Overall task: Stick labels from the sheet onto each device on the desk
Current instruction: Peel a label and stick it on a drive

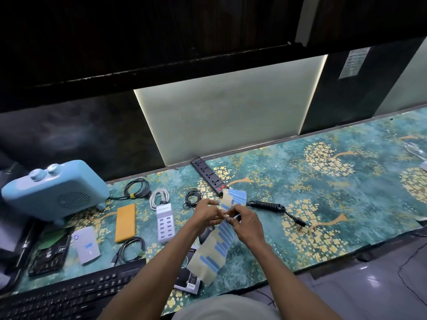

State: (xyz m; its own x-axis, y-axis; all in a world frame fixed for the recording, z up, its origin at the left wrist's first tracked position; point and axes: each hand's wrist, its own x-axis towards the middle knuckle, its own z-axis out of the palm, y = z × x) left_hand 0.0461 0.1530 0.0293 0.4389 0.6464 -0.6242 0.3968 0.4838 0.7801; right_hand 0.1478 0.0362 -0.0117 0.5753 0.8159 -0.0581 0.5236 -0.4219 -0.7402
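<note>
A long tan label sheet [216,247] with several blue strip labels hangs over the middle of the desk. My left hand [208,212] and my right hand [246,224] both pinch it near its middle, fingertips close together at one label. On the desk lie a white multi-port USB charger [165,225], an orange power bank [126,222], a small white device [86,244] bearing a blue label, a light blue fan heater [54,192], a black power strip [209,175] and a black keyboard [69,294]. A dark mouse [204,234] is partly hidden under my left forearm.
Coiled black cables [136,187] [193,197] [130,249], a white cable [159,196] and a black coiled cord with plug [275,207] lie between the devices. A bare circuit board [52,252] sits at the left, a boxed item [188,281] under the sheet. The desk's front edge [323,265] runs diagonally.
</note>
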